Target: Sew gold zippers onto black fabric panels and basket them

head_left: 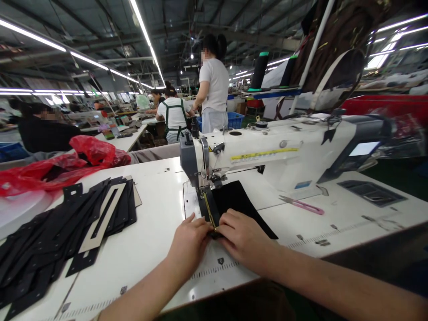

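Note:
A zipper [208,208] with gold-coloured teeth on black tape runs from under the needle area of a white sewing machine [267,149] toward me. Its near end lies between my two hands, fingertips close together. My left hand [190,240] pinches it from the left side, thumb raised a little. From the right, my right hand [245,238] grips the same end with bent fingers. A black fabric panel [239,200] lies flat under the machine arm, right of the zipper and partly behind my right hand. My fingertips hide exactly how the layers meet.
Black slotted pieces [50,240] are heaped on the left, with a beige frame-shaped template [102,218] on top. Pink-handled thread snips [302,204] lie on the right of the table. Red plastic [90,154] lies behind the heap. Several people work beyond the machine.

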`<state>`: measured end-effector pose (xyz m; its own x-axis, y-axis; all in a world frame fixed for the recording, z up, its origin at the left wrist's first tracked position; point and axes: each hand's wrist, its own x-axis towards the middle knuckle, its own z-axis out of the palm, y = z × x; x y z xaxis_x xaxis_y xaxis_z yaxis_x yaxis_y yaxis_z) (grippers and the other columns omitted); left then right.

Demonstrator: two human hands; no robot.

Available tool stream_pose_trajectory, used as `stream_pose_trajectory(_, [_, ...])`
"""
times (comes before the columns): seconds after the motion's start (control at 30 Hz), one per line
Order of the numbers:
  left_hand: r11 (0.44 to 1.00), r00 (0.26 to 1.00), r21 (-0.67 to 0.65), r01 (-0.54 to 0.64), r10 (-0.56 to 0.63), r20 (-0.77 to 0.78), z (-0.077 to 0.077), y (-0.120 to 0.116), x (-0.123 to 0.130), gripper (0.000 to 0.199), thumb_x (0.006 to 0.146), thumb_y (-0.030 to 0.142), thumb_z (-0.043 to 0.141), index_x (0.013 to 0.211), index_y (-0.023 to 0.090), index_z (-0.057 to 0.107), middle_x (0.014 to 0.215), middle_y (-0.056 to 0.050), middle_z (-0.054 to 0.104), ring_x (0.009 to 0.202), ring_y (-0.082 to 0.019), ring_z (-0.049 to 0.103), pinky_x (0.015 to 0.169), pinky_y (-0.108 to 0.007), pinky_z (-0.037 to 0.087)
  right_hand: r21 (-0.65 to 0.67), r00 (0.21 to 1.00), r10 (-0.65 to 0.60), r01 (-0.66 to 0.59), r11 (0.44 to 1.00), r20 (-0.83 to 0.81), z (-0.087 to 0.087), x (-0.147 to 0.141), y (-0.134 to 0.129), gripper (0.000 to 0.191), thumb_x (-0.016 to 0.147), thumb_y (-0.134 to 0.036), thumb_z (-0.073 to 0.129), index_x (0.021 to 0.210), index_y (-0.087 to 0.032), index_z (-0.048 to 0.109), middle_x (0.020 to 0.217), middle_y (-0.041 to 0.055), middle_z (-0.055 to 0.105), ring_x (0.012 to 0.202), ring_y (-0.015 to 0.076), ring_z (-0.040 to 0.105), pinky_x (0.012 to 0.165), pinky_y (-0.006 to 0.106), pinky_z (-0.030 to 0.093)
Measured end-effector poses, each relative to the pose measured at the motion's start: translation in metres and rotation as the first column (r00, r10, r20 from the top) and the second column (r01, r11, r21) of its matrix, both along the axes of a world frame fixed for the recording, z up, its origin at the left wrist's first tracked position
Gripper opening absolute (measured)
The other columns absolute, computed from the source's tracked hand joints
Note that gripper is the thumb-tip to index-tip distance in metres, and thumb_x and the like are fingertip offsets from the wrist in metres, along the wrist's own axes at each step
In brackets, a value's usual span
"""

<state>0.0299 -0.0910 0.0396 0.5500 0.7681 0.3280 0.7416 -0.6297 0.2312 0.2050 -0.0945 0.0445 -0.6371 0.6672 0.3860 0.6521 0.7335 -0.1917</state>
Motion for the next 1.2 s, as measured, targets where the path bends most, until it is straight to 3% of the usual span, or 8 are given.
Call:
stream_pose_trajectory(0.1, [0.985, 0.997, 0.16, 0.063, -0.057, -0.043, -0.017, -0.004, -0.002, 0.026, 0.079, 0.001, 0.049, 0.096, 0.015, 0.064, 0.096, -0.007, 0.068, 0.093, -0.025, 0.064, 0.095, -0.053, 0.043, 0.131, 0.998, 0.064, -0.063, 0.989, -0.005, -0.021, -0.002, -0.004, 0.009, 0.073, -0.008, 0.055, 0.079, -0.011, 0.061, 0.081, 0.0078, 0.055, 0.077, 0.021, 0.045, 0.068, 0.035, 0.039])
stream_pose_trajectory(0.23, [0.936, 0.989, 0.329, 0.125, -0.092, -0.114, -0.034, -0.005, -0.01, 0.027, 0.087, 0.006, 0.042, 0.105, 0.013, 0.06, 0.104, -0.011, 0.066, 0.1, -0.026, 0.062, 0.092, -0.05, 0.047, 0.208, 0.985, 0.174, -0.166, 0.964, -0.017, -0.032, -0.002, -0.001, 0.012, 0.076, -0.008, 0.048, 0.077, -0.01, 0.059, 0.078, 0.0075, 0.055, 0.074, 0.0192, 0.044, 0.067, 0.036, 0.038])
stream_pose_trajectory(0.43, [0.864, 0.972, 0.45, 0.224, -0.165, -0.167, -0.034, 0.003, -0.015, 0.027, 0.091, 0.009, 0.037, 0.098, 0.012, 0.063, 0.101, -0.008, 0.068, 0.096, -0.022, 0.064, 0.092, -0.038, 0.05, 0.453, 0.969, 0.177, -0.081, 0.888, -0.172, -0.043, -0.007, 0.006, 0.031, 0.084, -0.003, 0.035, 0.064, -0.013, 0.057, 0.061, 0.0036, 0.051, 0.06, 0.0158, 0.043, 0.058, 0.031, 0.038])
stream_pose_trajectory(0.53, [0.847, 0.966, 0.471, 0.244, -0.171, -0.192, -0.036, 0.006, -0.017, 0.028, 0.091, 0.009, 0.036, 0.096, 0.013, 0.063, 0.099, -0.006, 0.069, 0.095, -0.02, 0.065, 0.095, -0.033, 0.048, 0.453, 0.963, 0.125, -0.003, 0.891, -0.238, -0.045, -0.007, 0.01, 0.034, 0.087, -0.003, 0.034, 0.066, -0.015, 0.057, 0.06, 0.0014, 0.054, 0.058, 0.0138, 0.047, 0.058, 0.027, 0.042])
stream_pose_trajectory(0.6, [0.849, 0.965, 0.468, 0.244, -0.164, -0.205, -0.04, 0.008, -0.019, 0.027, 0.092, 0.009, 0.037, 0.097, 0.013, 0.063, 0.1, -0.005, 0.069, 0.098, -0.019, 0.064, 0.098, -0.032, 0.045, 0.436, 0.968, 0.096, 0.015, 0.9, -0.232, -0.042, -0.003, 0.014, 0.034, 0.09, -0.006, 0.032, 0.076, -0.015, 0.061, 0.073, 0.0033, 0.062, 0.068, 0.0149, 0.055, 0.068, 0.027, 0.047])
stream_pose_trajectory(0.73, [0.857, 0.958, 0.443, 0.263, -0.179, -0.223, -0.046, 0.008, -0.023, 0.025, 0.092, 0.009, 0.039, 0.1, 0.013, 0.063, 0.105, -0.005, 0.068, 0.104, -0.019, 0.06, 0.104, -0.032, 0.037, 0.51, 0.997, 0.079, -0.071, 0.857, 0.005, -0.041, 0.007, 0.023, 0.031, 0.09, -0.01, 0.033, 0.107, -0.006, 0.059, 0.109, 0.0127, 0.063, 0.104, 0.0221, 0.056, 0.086, 0.03, 0.046])
stream_pose_trajectory(0.97, [0.885, 0.968, 0.397, 0.244, -0.2, -0.149, -0.043, 0.009, -0.021, 0.023, 0.091, 0.009, 0.042, 0.098, 0.016, 0.064, 0.104, -0.003, 0.067, 0.107, -0.015, 0.058, 0.109, -0.034, 0.024, 0.499, 0.991, 0.025, -0.088, 0.862, 0.131, -0.058, 0.009, 0.026, 0.032, 0.087, -0.009, 0.036, 0.11, -0.004, 0.058, 0.115, 0.0149, 0.061, 0.11, 0.0234, 0.054, 0.088, 0.03, 0.048])
stream_pose_trajectory(1.2, [0.872, 0.986, 0.464, 0.157, -0.164, -0.025, -0.046, 0.017, -0.015, 0.026, 0.093, 0.01, 0.04, 0.089, 0.014, 0.065, 0.095, -0.001, 0.07, 0.101, -0.013, 0.062, 0.11, -0.033, 0.019, 0.514, 0.988, -0.014, -0.068, 0.855, 0.155, -0.055, 0.006, 0.03, 0.032, 0.087, -0.011, 0.037, 0.109, -0.006, 0.059, 0.116, 0.0126, 0.061, 0.11, 0.0217, 0.055, 0.089, 0.029, 0.048])
